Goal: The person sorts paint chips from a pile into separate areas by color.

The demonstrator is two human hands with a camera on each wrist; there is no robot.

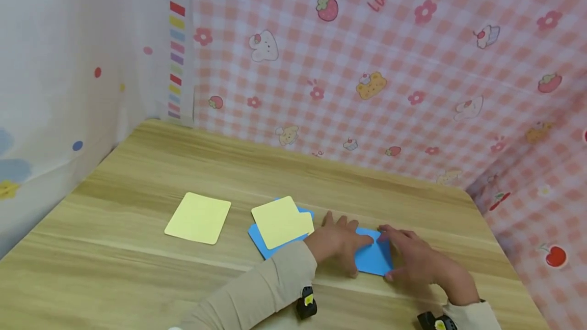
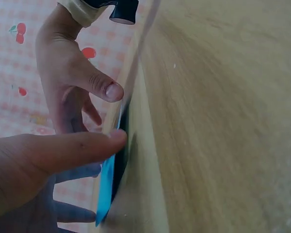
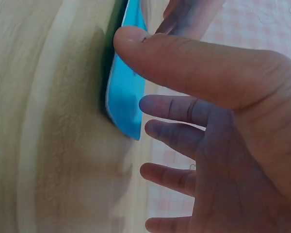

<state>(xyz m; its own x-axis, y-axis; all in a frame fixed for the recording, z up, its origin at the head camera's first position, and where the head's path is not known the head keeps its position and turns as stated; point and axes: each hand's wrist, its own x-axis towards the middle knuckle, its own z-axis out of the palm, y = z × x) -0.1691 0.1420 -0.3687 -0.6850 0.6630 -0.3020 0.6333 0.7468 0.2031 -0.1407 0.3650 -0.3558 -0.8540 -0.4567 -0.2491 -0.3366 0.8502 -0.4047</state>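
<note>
Lone yellow sheet (image 1: pixel 198 218) flat on tabletop (image 1: pixel 137 177). Next, yellow paper (image 1: pixel 277 222) over blue sheet (image 1: pixel 256 236); sleeve (image 1: pixel 275 279) crosses close, could brush and shift both. Left hand (image 1: pixel 340 242): fingers spread, fairly straight, at left side of blue card (image 1: pixel 372 261), which lies between hands. Right hand (image 1: pixel 416 257): fingers extended, thumb at near edge. Uneven inward push could buckle or skew card. Unclear: whether yellow paper is one piece or two; card's left part, behind left hand; right fingertips' contact.
</note>
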